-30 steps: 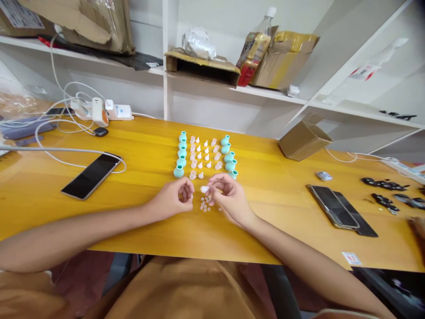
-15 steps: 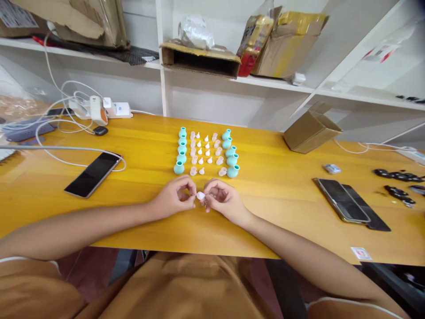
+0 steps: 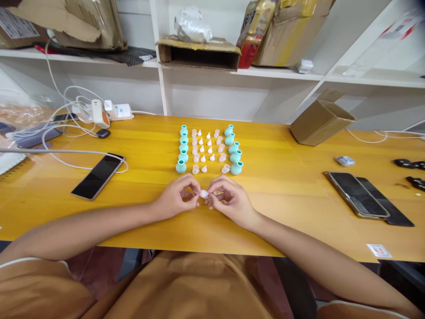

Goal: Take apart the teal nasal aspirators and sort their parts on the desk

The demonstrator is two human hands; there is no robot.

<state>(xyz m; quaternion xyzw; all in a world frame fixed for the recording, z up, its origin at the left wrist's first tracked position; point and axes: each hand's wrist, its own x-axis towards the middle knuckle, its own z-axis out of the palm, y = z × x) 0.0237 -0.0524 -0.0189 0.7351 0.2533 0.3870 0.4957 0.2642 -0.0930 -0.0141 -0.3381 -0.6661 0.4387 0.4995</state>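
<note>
My left hand [image 3: 178, 195] and my right hand [image 3: 229, 198] meet fingertip to fingertip over the yellow table [image 3: 282, 195], both pinching one small pale pink piece [image 3: 203, 193]. A few tiny pink bits lie on the table just under the fingers. Beyond the hands stand two columns of small teal vases, a left column [image 3: 182, 149] and a right column [image 3: 233, 149]. Between them sit rows of small pink and white pieces [image 3: 207, 150].
A black phone [image 3: 98, 175] lies at left with white cables [image 3: 66, 128] and a power strip [image 3: 113, 110] behind it. Two phones [image 3: 360, 200] lie at right, a cardboard box [image 3: 322, 118] behind them. Shelves with boxes line the back wall.
My hands have drawn together until the fingertips meet on the pink piece; my right hand alone held it before. The view has tilted and shifted slightly.
</note>
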